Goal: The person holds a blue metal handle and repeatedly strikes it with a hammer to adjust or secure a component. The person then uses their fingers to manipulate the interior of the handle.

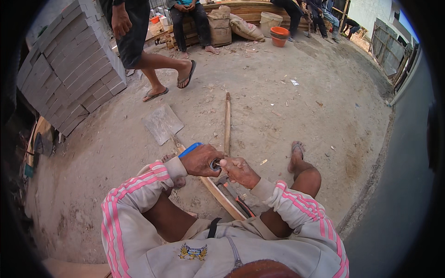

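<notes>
My left hand (200, 160) is closed around a blue object (190, 149) whose kind I cannot make out. A round, dark opening (215, 164) with a pale rim shows between my hands, seemingly part of the same thing. At this opening the fingers of my right hand (239, 171) pinch something too small to name. Below my hands lies a hammer (242, 204) with a black and orange handle, beside a long wooden shovel handle (218, 193). The grey shovel blade (164, 124) rests on the ground at upper left. A wooden pole (227, 121) extends away in front.
Grey blocks (76, 65) are stacked at far left. A person in sandals (155, 74) walks beside them. Other people sit at the back near sacks (220, 28), a pale bucket (270, 22) and orange buckets (279, 36). A grey wall (394, 185) runs along the right.
</notes>
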Motion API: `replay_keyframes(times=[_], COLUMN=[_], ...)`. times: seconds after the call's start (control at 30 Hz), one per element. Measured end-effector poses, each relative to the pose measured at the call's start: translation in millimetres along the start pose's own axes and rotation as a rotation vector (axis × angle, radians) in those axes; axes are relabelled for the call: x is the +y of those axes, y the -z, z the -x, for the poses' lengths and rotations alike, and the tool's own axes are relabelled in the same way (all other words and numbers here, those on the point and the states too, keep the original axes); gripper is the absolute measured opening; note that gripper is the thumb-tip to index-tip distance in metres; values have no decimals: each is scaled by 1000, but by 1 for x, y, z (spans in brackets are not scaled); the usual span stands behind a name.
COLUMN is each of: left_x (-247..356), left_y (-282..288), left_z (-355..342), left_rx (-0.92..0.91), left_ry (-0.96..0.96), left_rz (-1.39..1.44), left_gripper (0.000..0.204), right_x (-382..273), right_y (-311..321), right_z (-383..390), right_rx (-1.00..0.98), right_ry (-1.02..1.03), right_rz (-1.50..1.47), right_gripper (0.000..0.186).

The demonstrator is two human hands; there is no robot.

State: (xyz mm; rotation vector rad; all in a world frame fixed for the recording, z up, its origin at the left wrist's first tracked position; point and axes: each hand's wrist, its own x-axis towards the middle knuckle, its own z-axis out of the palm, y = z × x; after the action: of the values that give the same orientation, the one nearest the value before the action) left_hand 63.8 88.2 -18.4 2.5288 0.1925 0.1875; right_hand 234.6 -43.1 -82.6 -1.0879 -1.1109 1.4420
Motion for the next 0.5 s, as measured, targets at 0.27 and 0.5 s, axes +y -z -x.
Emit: replay_keyframes(times=[0.27, 0.5], left_x=[-7, -12], left_y=[-8, -7], left_z=[6, -1], left_rx=[18, -17], left_ry=[-28, -56], left_rz=[19, 32], left_gripper=[28, 29], right_x=[-10, 3], right_y=[-4, -4], right_z=[8, 3], right_rx=[-22, -31], right_ry=[-27, 16], right_rz=[1, -88], right_gripper=[51, 51])
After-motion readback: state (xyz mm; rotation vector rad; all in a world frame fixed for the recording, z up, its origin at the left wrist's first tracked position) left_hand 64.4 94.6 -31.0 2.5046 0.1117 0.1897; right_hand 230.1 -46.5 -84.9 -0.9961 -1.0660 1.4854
